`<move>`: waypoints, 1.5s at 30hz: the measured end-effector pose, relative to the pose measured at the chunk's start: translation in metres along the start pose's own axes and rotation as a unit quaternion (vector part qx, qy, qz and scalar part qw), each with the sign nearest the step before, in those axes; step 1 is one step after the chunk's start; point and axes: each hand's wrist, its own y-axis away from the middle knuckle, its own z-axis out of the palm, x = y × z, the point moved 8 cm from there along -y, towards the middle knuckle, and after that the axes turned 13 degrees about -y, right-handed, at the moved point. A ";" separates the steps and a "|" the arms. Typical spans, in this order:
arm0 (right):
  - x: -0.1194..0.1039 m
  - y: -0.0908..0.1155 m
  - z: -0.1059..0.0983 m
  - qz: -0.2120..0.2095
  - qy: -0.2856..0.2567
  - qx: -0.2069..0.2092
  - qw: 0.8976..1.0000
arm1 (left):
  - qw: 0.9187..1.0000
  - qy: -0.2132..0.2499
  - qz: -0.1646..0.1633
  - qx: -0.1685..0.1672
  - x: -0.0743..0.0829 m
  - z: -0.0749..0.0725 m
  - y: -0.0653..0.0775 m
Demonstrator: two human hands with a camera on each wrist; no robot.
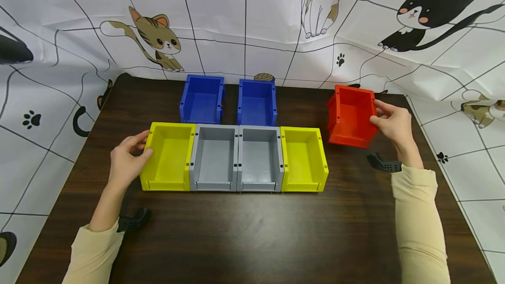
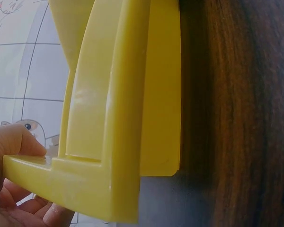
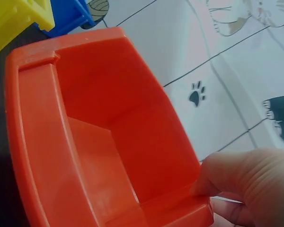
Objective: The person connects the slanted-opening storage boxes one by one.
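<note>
The red storage bin (image 1: 351,111), long axis near-to-far, lies left of the right hand (image 1: 395,122) pinching its wall, toward the surface's (image 1: 256,240) far-right corner; the left hand (image 1: 126,159) pinches the leftmost yellow bin (image 1: 169,157).

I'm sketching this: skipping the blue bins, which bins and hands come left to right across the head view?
Left hand, left yellow bin, left gray bin, right gray bin, right yellow bin, red bin, right hand.

Workspace, room type unclear: dark table (image 1: 256,240), cat-print sheeting (image 1: 221,16).
</note>
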 end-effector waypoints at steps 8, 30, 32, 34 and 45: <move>-0.009 0.027 -0.013 -0.026 0.010 -0.014 1.000 | 1.000 -0.005 0.003 -0.001 0.000 0.001 0.001; -0.021 0.086 -0.009 -0.087 0.010 -0.053 0.995 | 1.000 -0.011 -0.019 -0.006 -0.002 0.003 0.001; -0.022 0.088 -0.007 -0.088 0.009 -0.056 0.995 | 1.000 -0.012 -0.020 -0.005 -0.003 0.003 0.002; -0.022 0.090 -0.007 -0.088 0.011 -0.056 0.994 | 1.000 -0.014 -0.020 -0.005 -0.003 0.003 0.002; -0.020 0.092 0.000 -0.087 0.008 -0.066 0.994 | 1.000 -0.014 -0.020 -0.002 -0.003 0.003 0.002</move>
